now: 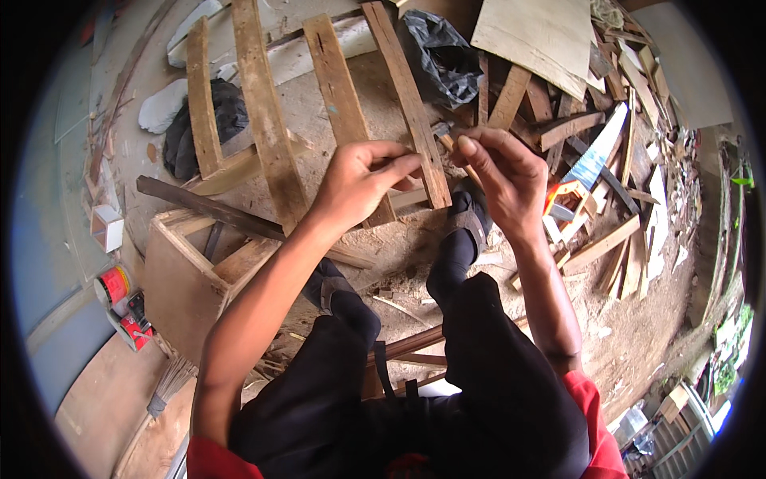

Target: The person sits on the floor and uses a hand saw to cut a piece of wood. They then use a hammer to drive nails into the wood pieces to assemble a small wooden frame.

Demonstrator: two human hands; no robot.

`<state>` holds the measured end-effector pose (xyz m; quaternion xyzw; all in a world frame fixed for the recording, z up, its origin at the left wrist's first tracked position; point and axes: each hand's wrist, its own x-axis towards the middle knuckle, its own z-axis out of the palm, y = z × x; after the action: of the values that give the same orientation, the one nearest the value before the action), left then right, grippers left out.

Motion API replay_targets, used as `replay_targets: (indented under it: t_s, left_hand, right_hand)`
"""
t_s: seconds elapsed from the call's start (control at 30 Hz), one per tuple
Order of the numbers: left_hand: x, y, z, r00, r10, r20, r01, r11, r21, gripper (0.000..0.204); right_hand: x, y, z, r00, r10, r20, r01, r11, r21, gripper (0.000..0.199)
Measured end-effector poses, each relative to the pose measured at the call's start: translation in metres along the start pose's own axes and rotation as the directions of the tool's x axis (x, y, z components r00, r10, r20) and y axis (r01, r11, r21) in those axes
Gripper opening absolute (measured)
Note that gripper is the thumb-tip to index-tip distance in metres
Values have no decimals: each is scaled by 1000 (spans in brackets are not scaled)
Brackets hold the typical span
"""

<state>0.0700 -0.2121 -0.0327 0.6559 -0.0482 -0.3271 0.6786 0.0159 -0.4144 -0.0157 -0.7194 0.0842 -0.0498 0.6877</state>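
My left hand [363,182] is closed, its thumb pressed to the curled fingers over the slatted wooden frame. Whatever it may pinch is too small to make out. My right hand [508,172] is also closed, thumb against fingers, just right of the frame's rightmost slat [407,100]. A slim wooden handle with a grey metal end [440,128], perhaps a hammer, shows by its fingertips; I cannot tell if it is gripped or lies behind. Other slats [335,84] of the frame stretch away from me, with a black plastic bag [444,60] beyond.
A handsaw [594,152] with an orange handle rests on a heap of wood offcuts [594,249] at right. An open wooden box [179,275] stands at left, near a red tin [116,283]. A dark wooden strip [207,206] crosses the box's far side.
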Motion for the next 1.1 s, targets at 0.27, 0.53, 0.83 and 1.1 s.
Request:
replay_targets:
  t_s: [0.27, 0.53, 0.83, 1.1]
  left_hand:
    - [-16, -24, 12, 972, 236, 13, -225, 904, 364, 15]
    - [-7, -56, 19, 823, 489, 289, -515, 427, 743, 53]
    - [-7, -68, 21, 787, 503, 357, -525, 243, 816, 57]
    - [-6, -71, 23, 771, 525, 361, -530, 212, 821, 51]
  right_hand:
    - [-49, 27, -17, 974, -145, 172, 215, 824, -524, 19]
    - [-57, 37, -17, 962, -145, 231, 252, 795, -551, 19]
    - [-58, 47, -20, 964, -168, 205, 254, 808, -532, 22]
    - [-57, 46, -18, 966, -167, 198, 251, 790, -559, 19]
